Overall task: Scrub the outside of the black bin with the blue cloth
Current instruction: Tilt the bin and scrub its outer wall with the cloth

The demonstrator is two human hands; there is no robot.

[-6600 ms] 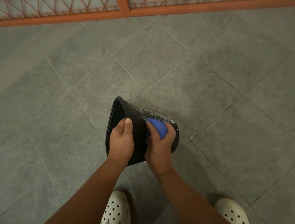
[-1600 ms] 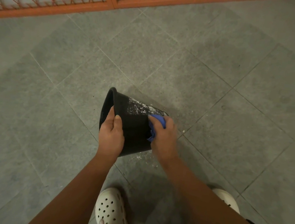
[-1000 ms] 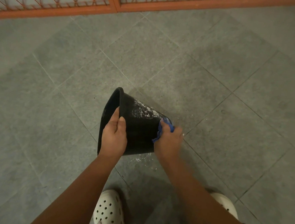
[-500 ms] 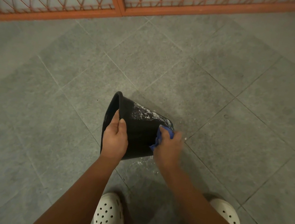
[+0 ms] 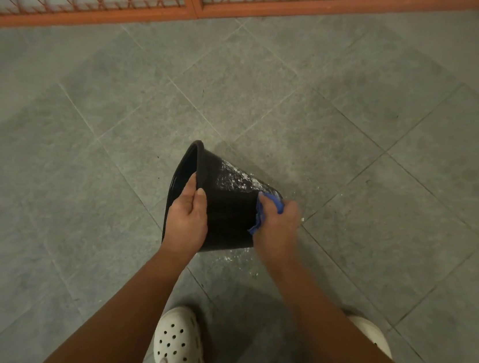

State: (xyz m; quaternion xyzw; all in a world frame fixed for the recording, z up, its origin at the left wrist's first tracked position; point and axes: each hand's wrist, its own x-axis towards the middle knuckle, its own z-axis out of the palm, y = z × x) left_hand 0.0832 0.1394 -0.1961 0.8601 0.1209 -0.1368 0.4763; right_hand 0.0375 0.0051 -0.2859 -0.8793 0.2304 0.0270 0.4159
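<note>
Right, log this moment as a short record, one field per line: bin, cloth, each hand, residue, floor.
bin: black bin tipped on its side, opening toward the left
cloth: blue cloth pressed against the bin's outer wall near the base
left hand: left hand grips the rim
right hand: right hand holds the cloth, blurred
residue: white suds on the upper wall
floor: grey tiled floor with white flecks beside the bin

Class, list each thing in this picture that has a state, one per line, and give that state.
Bin: tipped on its side, mouth to the left, white suds on its upper wall.
Cloth: bunched, pressed on the bin near its base.
Left hand: gripping the bin's rim.
Right hand: closed on the cloth, blurred.
Floor: white flecks beside the bin.
</note>
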